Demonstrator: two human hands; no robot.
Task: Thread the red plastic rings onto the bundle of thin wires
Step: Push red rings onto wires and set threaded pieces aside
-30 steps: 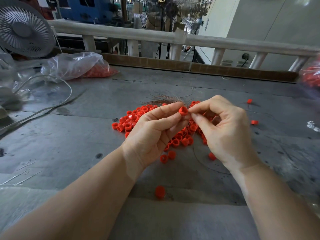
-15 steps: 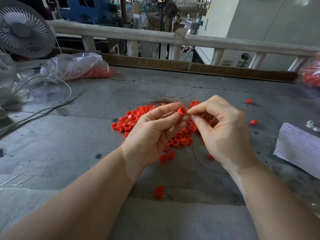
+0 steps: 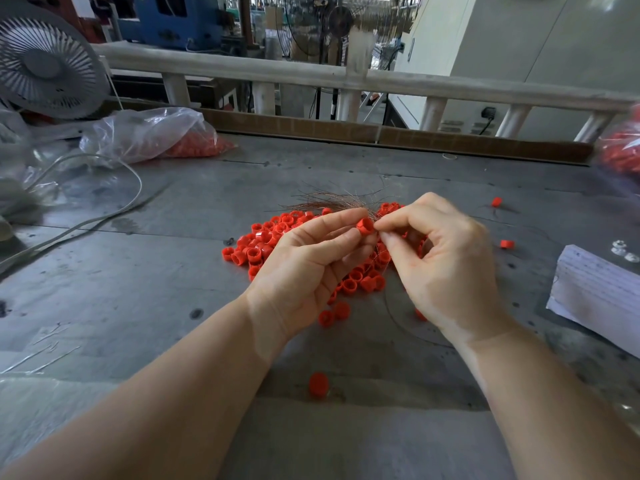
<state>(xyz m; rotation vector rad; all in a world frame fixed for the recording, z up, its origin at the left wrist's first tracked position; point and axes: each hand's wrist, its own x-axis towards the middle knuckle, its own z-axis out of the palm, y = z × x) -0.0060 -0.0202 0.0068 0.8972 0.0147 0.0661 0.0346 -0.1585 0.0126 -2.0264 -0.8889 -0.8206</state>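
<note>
A heap of small red plastic rings (image 3: 263,247) lies on the grey metal table (image 3: 138,289). Thin brownish wires (image 3: 332,199) fan out behind the heap. My left hand (image 3: 311,268) pinches one red ring (image 3: 364,226) between thumb and forefinger above the heap. My right hand (image 3: 446,265) meets it from the right, thumb and forefinger pinching thin wire right at the ring's opening. A fine wire loop (image 3: 398,323) curves down onto the table below my right hand.
Loose rings lie nearby (image 3: 318,384), (image 3: 506,244), (image 3: 496,201). A plastic bag of red rings (image 3: 156,136) and a fan (image 3: 45,64) stand back left, with a cable (image 3: 104,216). Another bag of rings (image 3: 620,150) is far right, a white paper stack (image 3: 595,292) at right.
A white paper stack has come into view on the right of the table. Both hands stay pinched together at the ring, shifting only slightly.
</note>
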